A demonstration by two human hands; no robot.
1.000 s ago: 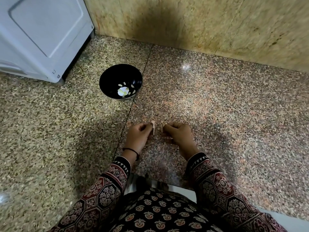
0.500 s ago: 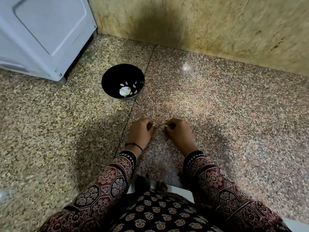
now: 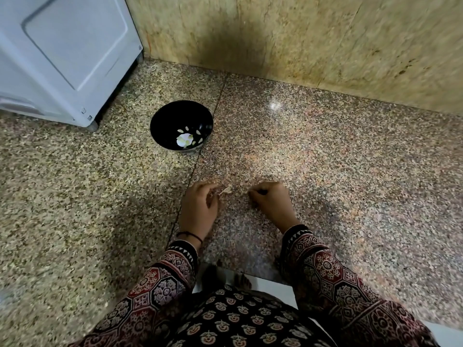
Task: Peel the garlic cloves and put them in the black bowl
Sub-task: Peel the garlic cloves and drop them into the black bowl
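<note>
The black bowl [image 3: 172, 113] stands on the speckled stone counter [image 3: 325, 171], ahead and left of my hands. Several peeled garlic cloves [image 3: 186, 139] lie in its bottom. My left hand [image 3: 198, 209] pinches a garlic clove [image 3: 226, 190] at its fingertips, with pale skin hanging loose from it. My right hand [image 3: 271, 206] sits a short gap to the right of the clove, fingers curled tight to the thumb. I see nothing between its fingers. A pale scrap of peel [image 3: 265, 182] lies just beyond its knuckles.
A white appliance [image 3: 62, 53] stands at the back left, close to the bowl. A tan stone wall [image 3: 300, 41] closes the back. The counter's front edge [image 3: 250, 274] runs just below my wrists, with my patterned sleeves over it.
My hands have drawn apart. The clove and its loose skin now stick out from my left fingertips, while half a second ago both hands were close together and hid it.
</note>
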